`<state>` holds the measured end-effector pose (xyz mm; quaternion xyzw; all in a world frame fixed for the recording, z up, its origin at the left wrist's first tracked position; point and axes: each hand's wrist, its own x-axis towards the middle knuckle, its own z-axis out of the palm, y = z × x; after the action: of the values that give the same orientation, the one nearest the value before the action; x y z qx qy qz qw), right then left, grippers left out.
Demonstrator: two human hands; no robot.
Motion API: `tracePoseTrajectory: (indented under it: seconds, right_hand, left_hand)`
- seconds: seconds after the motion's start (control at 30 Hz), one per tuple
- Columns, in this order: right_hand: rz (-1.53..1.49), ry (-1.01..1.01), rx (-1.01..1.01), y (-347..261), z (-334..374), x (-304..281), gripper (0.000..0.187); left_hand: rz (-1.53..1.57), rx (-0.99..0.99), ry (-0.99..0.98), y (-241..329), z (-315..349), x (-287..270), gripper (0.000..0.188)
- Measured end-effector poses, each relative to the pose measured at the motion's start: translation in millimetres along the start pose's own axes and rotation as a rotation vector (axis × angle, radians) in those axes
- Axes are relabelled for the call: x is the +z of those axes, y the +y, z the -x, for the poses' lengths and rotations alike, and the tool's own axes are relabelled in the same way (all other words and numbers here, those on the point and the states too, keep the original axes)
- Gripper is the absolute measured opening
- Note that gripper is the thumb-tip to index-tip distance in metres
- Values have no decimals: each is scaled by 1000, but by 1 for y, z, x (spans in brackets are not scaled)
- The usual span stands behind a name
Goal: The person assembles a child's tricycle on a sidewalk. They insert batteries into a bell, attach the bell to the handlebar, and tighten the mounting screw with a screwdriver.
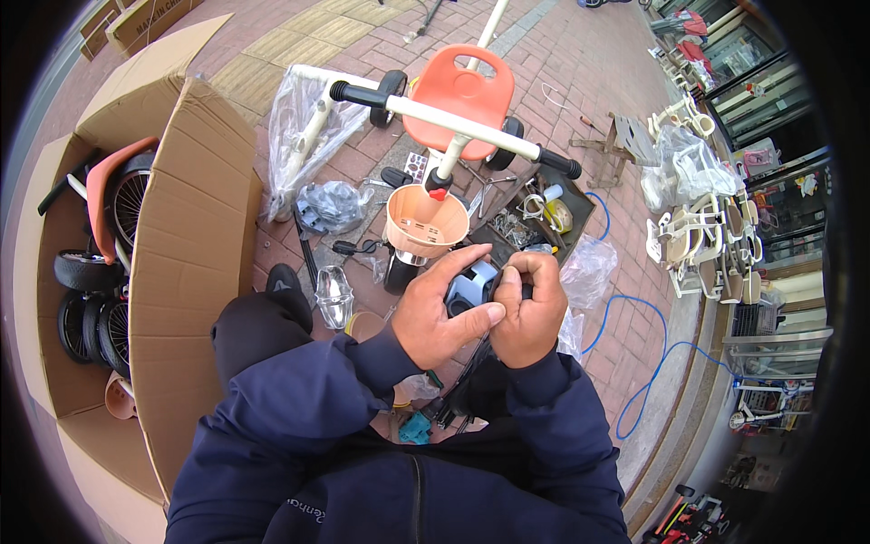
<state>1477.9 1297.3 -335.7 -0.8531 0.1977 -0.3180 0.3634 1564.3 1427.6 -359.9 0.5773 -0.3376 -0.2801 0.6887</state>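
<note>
In front of my chest, both hands hold a small blue-grey and black plastic part. The fingers and thumb of my left hand wrap round its left side. My right hand is closed on its darker right side, thumb and forefinger pressed together; the fingers hide much of the part. Just beyond them stands a child's tricycle with a coral seat, a white handlebar with black grips, and a peach basket on its front.
To my left, an open cardboard box holds wheels and frame parts. A tool tray lies right of the basket. Bagged grey parts rest on the brick paving. A blue hose curves along the right, near piled white parts.
</note>
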Motion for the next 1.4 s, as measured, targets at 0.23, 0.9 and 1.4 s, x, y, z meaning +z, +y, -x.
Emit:
tracePoseTrajectory:
  seconds: [0.23,0.9,1.4]
  right_hand:
    - [-19,-87,-43,-5,-6,-11,6]
    - [-203,-296,-57,-11,-12,-20,16]
    - [-263,-378,28,-6,-17,-25,18]
  left_hand:
    - [-26,32,54,2,0,-1,62]
    - [278,-147,95,-3,-7,-12,45]
    - [361,-201,20,-8,-6,-12,47]
